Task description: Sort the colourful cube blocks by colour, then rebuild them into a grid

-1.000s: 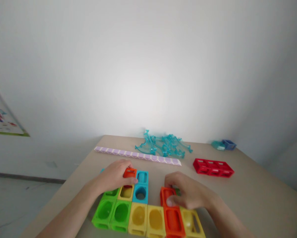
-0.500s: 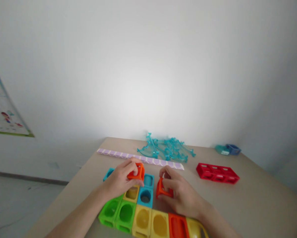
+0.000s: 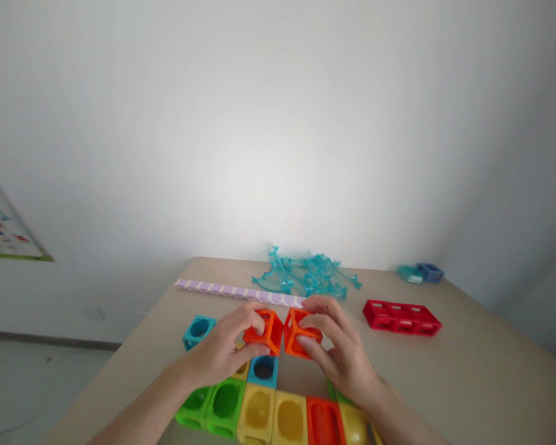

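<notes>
My left hand grips a small orange cube block, lifted above the table. My right hand grips a second orange cube block right beside it; the two cubes almost touch side by side. Below them lies a row of hollow blocks: green, yellow, an orange one and a blue one. A loose teal cube stands left of my left hand.
A beige table holds a lilac strip, a pile of clear teal track pieces, a red three-cell block at the right and two small blue pieces at the far right corner. White wall behind.
Both hands lifted an orange cube off the block rows and brought them together in the middle, above the blue block. The view shifted slightly.
</notes>
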A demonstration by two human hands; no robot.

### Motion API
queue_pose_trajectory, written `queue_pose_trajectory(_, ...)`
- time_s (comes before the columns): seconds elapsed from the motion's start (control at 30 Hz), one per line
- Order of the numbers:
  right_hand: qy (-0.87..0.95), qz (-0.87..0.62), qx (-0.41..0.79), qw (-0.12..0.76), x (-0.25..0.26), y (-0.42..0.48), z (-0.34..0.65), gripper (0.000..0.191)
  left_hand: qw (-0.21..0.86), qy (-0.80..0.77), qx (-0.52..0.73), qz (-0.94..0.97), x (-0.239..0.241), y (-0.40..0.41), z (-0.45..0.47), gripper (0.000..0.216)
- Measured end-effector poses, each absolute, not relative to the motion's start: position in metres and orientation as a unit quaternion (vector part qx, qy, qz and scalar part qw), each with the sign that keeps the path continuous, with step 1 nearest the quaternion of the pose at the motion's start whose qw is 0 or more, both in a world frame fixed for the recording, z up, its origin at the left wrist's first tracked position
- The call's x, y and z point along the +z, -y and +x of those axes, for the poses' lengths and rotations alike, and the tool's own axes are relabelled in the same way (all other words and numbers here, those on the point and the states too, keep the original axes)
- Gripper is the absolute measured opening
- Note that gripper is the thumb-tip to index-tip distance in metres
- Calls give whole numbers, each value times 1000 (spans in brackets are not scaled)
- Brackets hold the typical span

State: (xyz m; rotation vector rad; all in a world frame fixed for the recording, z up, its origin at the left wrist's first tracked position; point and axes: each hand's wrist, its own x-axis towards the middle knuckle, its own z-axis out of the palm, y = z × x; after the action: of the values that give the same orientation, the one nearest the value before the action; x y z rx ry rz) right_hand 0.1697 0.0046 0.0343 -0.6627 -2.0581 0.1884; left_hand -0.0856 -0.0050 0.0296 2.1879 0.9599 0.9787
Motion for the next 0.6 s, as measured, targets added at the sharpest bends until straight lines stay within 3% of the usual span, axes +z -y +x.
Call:
queue_pose_trajectory(0.13, 836, -273, 88, 467, 30, -5, 169, 14, 293, -387, 379, 788, 23, 5, -85, 58)
queue_pose_trajectory(0.2, 837, -268, 105, 465, 29, -6, 168, 19, 279, -390, 375, 793, 22, 5, -85, 66)
queue_pose_trajectory(0.4, 847, -273, 156, 429, 30, -6, 166, 37, 252, -363, 364, 820, 32, 6, -81, 38)
queue_pose_trajectory(0.6, 860, -286, 217, 364, 38, -5, 162, 19, 272, -338, 362, 825, 36, 5, -78, 36)
